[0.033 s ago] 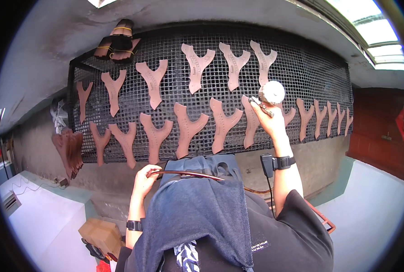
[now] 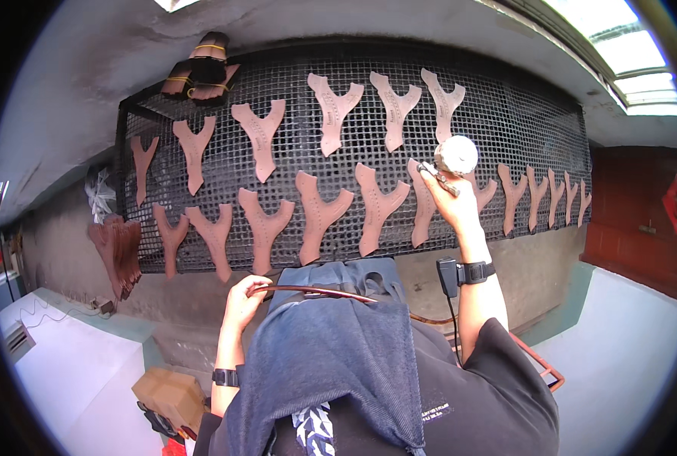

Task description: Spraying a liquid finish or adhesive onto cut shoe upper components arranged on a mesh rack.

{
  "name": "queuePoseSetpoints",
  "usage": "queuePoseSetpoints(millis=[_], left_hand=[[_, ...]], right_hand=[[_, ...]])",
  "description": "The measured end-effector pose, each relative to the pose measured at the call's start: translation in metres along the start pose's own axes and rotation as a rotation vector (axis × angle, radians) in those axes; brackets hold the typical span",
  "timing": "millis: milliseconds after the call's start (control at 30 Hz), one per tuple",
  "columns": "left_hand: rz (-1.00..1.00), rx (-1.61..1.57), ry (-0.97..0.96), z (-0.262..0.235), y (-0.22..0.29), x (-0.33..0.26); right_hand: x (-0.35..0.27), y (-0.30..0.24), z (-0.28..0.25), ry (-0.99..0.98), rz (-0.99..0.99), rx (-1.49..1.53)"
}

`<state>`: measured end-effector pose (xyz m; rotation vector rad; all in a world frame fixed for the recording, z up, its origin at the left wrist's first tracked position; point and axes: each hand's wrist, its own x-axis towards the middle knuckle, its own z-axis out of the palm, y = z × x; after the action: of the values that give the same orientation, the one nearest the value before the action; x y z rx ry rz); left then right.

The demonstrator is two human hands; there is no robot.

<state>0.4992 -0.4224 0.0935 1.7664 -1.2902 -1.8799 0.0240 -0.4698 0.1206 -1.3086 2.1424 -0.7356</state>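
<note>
My right hand (image 2: 460, 204) is raised over the black mesh rack and closed round a spray gun (image 2: 446, 185) with a round whitish cup (image 2: 456, 156). The cup hides part of the pieces behind it. Low at the rack's near edge, my left hand (image 2: 243, 298) is closed on a thin reddish-brown hose (image 2: 308, 289), which runs rightward across the front of my apron. Flat brown Y-shaped pieces, such as this one (image 2: 382, 207) near my right hand, lie spaced apart in two rows on the mesh (image 2: 293, 163).
Banded bundles of brown pieces (image 2: 207, 52) sit at the rack's far left corner. A stack of Y-shaped pieces (image 2: 116, 254) hangs off its left end. A cardboard box (image 2: 169, 395) stands at lower left, a red-brown panel (image 2: 635, 220) at right. My denim apron (image 2: 338, 357) borders the rack.
The rack and its pieces sit very slightly further right in the picture, mostly on the left side. Both hands keep their places and their holds.
</note>
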Motion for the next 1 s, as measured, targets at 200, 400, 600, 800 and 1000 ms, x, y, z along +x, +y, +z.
queuePoseSetpoints(millis=[200, 400, 600, 800, 1000], left_hand=[[0.092, -0.022, -0.016, -0.059, -0.034, -0.006], [0.102, -0.039, 0.017, -0.094, -0.052, -0.018], [0.092, 0.002, 0.054, -0.096, -0.033, -0.017], [0.028, -0.053, 0.132, -0.08, -0.013, -0.015], [-0.028, -0.073, 0.157, -0.066, 0.001, -0.013]], right_hand=[[-0.03, -0.028, 0.044, 0.109, -0.046, 0.043], [-0.036, -0.072, 0.075, -0.016, 0.014, 0.079], [0.021, -0.076, 0.082, 0.045, -0.024, 0.175], [0.115, -0.093, 0.078, 0.149, -0.124, 0.121], [0.176, -0.117, 0.079, -0.003, -0.074, -0.02]])
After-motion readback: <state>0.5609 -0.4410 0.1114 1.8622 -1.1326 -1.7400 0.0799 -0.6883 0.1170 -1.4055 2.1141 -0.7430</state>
